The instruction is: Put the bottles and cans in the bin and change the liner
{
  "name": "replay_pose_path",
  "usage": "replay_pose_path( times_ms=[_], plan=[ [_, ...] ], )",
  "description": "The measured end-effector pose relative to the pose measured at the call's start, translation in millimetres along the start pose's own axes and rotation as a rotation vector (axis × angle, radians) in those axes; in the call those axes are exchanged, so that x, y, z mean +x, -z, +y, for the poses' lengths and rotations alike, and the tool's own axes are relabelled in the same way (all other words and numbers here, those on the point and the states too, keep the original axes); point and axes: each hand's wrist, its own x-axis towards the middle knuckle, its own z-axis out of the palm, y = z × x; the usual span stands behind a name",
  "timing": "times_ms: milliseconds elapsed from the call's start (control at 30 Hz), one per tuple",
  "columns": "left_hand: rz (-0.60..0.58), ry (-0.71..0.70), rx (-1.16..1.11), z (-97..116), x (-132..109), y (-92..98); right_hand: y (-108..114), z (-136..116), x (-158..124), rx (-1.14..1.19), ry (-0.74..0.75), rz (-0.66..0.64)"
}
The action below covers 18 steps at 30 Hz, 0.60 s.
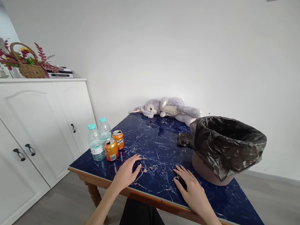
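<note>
- The person's left hand (126, 171) is over the near side of the blue marbled table (153, 140), palm down. Its fingers are relaxed and lightly curved, grasping nothing, with the thumb held apart.
- The right hand (189, 186) is also over the near side, farther right, palm down. Its fingers are loosely spread and released, holding nothing. Whether either palm fully touches the surface cannot be told.
- To the left of the left hand, and nearest to it, stands the near orange can (111, 150), upright, with a dark opening in its top.
- The far orange can (118, 140) stands upright just behind it and slightly to the right; whether the two touch cannot be told.
- Left of the cans, the near bottle (96, 144) stands upright, see-through, with a turquoise cap and a pale label.
- The far bottle (105, 129), also turquoise-capped, stands upright just beyond it, partly hidden.
- On the right of the table, near the right hand, stands a brownish bin (208, 169). A black bag (228, 143) lines it and folds down over its rim.
- At the far side, a grey plush toy (171, 109) lies along the wall (155, 50).
- A white cabinet (35, 117) stands left of the table, bearing a wicker basket (32, 71).
</note>
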Motion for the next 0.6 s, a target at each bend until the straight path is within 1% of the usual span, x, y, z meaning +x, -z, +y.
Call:
replay_pose_path(
  times_ms=[267,600],
  plan=[
    [-0.027,0.024,0.009,-4.1,-0.8,-3.4,0.7,-1.1,0.2,-0.024,-0.013,-0.032],
    [-0.034,0.022,0.006,-2.7,-0.5,-1.9,2.1,-2.7,0.5,-0.012,-0.016,-0.028]
  ],
)
